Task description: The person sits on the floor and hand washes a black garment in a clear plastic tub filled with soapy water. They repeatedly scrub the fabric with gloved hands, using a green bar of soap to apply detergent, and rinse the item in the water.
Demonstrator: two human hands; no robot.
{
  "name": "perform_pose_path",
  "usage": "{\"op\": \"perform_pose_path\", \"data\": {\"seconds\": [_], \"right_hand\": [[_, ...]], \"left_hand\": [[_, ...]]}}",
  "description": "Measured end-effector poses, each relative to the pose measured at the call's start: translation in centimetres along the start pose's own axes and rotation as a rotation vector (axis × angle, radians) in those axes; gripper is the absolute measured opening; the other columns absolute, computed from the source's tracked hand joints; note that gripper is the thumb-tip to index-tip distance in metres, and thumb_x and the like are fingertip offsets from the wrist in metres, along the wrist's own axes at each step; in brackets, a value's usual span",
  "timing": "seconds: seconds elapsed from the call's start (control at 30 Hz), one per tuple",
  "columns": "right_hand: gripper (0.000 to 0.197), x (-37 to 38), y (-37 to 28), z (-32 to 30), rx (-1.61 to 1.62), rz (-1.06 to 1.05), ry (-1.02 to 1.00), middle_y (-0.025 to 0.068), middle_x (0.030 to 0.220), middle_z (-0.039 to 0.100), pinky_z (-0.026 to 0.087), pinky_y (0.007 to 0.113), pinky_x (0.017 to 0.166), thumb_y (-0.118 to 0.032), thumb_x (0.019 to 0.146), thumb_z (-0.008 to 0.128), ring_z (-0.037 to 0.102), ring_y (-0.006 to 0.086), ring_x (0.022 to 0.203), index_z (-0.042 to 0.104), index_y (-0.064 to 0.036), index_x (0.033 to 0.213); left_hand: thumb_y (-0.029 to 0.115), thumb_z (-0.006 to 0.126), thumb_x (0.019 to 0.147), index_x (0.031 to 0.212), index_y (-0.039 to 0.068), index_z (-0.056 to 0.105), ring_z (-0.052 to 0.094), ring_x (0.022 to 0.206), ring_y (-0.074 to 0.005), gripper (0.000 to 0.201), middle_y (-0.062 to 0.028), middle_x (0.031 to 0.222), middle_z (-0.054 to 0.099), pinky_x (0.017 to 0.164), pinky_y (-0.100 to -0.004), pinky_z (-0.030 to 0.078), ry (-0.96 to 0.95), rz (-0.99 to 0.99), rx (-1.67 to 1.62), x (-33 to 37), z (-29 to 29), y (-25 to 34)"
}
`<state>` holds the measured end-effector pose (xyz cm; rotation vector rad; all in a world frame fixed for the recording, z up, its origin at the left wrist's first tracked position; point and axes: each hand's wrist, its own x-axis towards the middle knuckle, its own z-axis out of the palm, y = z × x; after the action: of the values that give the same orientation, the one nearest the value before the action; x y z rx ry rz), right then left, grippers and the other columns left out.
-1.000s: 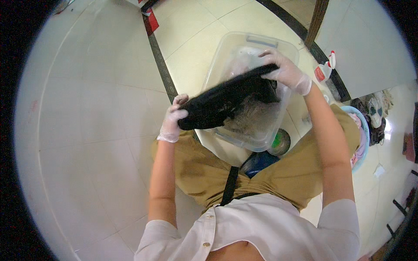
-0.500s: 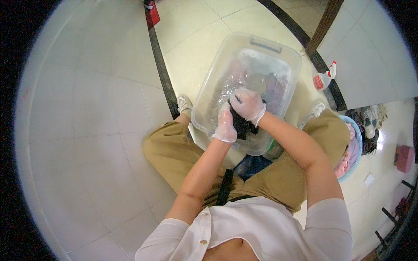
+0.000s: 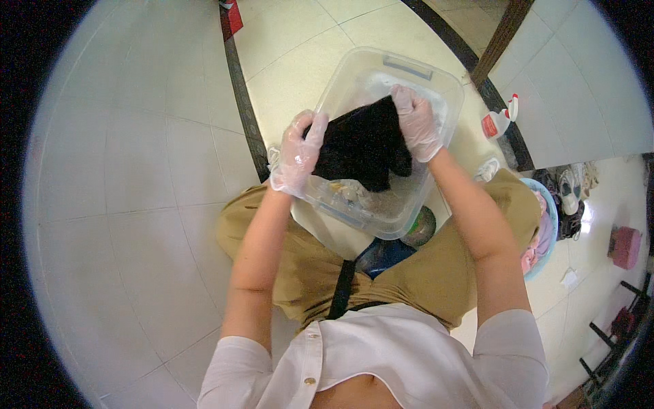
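Note:
A black cloth garment [image 3: 361, 146] is stretched out between my two hands, over a clear plastic tub [image 3: 446, 82] with soapy water in it. My left hand [image 3: 298, 153], in a clear disposable glove, grips one end of the cloth above the tub's left side. My right hand [image 3: 415, 123], gloved the same way, holds the other upper corner near the tub's far right. The cloth's lower edge hangs down and hides much of the water. Below it, some pale wet stuff that I cannot make out shows through the tub's near part.
A white spray bottle [image 3: 497, 123] with a red label stands to the right of the tub. By my right knee is a light-blue basin [image 3: 550, 225] of pink and lilac clothes. Shoes [image 3: 571, 191] lie beyond it, near a pink box-like thing [image 3: 624, 247]. A tiled wall [image 3: 143, 204] rises at left.
The black cloth was bunched between my hands close together low in the tub. Now my hands are apart and higher, and the cloth is spread open between them.

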<state>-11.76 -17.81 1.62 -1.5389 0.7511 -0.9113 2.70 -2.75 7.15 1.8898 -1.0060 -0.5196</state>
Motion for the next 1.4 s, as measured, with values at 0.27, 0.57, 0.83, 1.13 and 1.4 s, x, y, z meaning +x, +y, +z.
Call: {"op": "perform_pose_path", "data": {"seconds": [0.27,0.57,0.83,1.13,1.4], "right_hand": [[0.028,-3.9,7.4,-0.4,-0.472,0.058,-0.544,0.0179,0.081,0.062,0.046,0.038,0.074,-0.031,0.082,0.055,0.061,0.0311,0.079,0.063,-0.0044,0.081],[0.041,-3.5,9.2,-1.3,-1.057,0.309,-0.544,0.021,0.098,0.061,0.047,0.039,0.084,-0.031,0.077,0.066,0.058,0.0344,0.099,0.054,0.001,0.1],[0.025,-4.4,12.6,0.5,-1.09,0.582,-0.733,0.0242,0.104,0.059,0.046,0.042,0.087,-0.012,0.084,0.046,0.057,0.0375,0.101,0.052,0.0001,0.105],[0.073,-5.2,12.0,0.4,-0.722,0.61,-0.397,0.0275,0.108,0.055,0.043,0.039,0.089,-0.033,0.068,0.072,0.055,0.0387,0.102,0.036,-0.0003,0.123],[0.039,-3.9,12.8,0.5,-0.329,0.522,-0.167,0.0163,0.092,0.06,0.044,0.034,0.08,-0.006,0.072,0.056,0.058,0.0285,0.086,0.049,-0.002,0.109]], "left_hand": [[0.034,0.071,0.075,0.124,-0.001,0.039,0.053,0.102,-0.0308,0.068,-0.0205,0.115,0.051,0.086,-0.0385,0.042,-0.342,0.076,0.194,-6.6,3.3,-11.4],[0.042,0.056,0.082,0.099,0.001,0.064,0.061,0.09,-0.0365,0.045,-0.0247,0.094,0.062,0.08,-0.0416,0.046,-0.258,-0.327,0.562,-3.7,4.5,-12.9],[0.037,0.056,0.082,0.087,0.003,0.065,0.06,0.082,-0.0377,0.035,-0.0207,0.084,0.063,0.071,-0.0448,0.046,-0.135,-0.235,0.674,-4.0,6.9,-16.1],[0.018,0.055,0.087,0.075,0.0,0.054,0.05,0.069,-0.022,0.021,-0.0114,0.071,0.052,0.067,-0.0325,0.04,-0.014,-0.019,-0.015,-5.5,5.2,-6.1],[0.041,0.042,0.091,0.102,-0.007,0.055,0.056,0.088,-0.0254,0.051,-0.0192,0.095,0.06,0.081,-0.0349,0.041,0.141,-0.469,0.003,-3.6,3.0,-7.1]]}}
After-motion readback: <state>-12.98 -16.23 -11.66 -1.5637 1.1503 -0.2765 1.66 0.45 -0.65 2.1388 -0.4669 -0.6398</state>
